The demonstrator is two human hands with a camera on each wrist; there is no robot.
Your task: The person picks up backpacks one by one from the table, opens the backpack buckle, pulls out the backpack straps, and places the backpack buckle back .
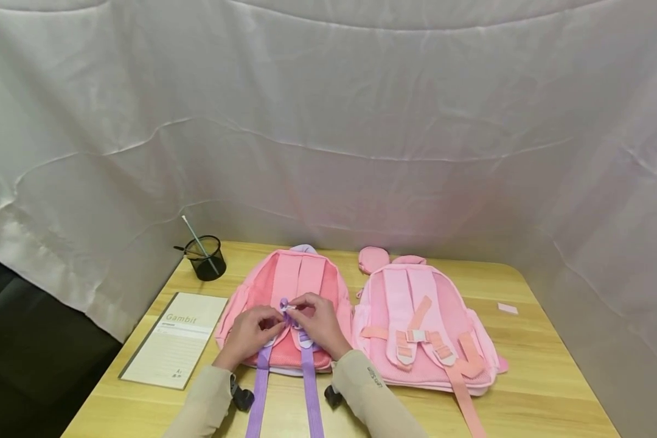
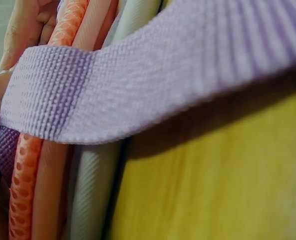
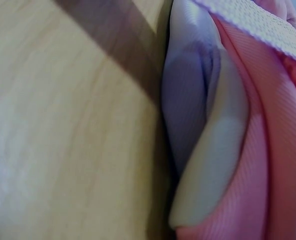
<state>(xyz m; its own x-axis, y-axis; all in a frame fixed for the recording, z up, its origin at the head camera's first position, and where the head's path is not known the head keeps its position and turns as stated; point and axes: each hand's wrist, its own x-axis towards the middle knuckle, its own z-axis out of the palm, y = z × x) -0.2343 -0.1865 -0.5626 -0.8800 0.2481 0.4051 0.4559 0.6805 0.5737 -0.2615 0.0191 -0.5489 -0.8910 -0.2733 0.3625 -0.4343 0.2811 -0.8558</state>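
Note:
A pink backpack [image 1: 257, 274] with its shoulder straps facing up lies on the table in front of me. Over its middle, a short purple strap with a white buckle [image 1: 289, 308] is pinched between the fingertips of my left hand [image 1: 252, 333] and my right hand [image 1: 322, 322]. My fingers partly cover the buckle, so whether its halves are joined cannot be seen. Two long purple webbing straps [image 1: 260, 389] hang from the shoulder straps toward me. In the left wrist view, purple webbing [image 2: 138, 85] crosses the backpack's edge; the right wrist view shows the bag's pink side [image 3: 247, 190].
A second, paler pink backpack [image 1: 375, 365] with orange straps lies at the right, a small pink pouch [image 1: 373, 260] behind it. At the left are a notebook [image 1: 170, 347] and a black mesh pen cup [image 1: 209, 267]. A small pink card [image 1: 507, 308] lies far right.

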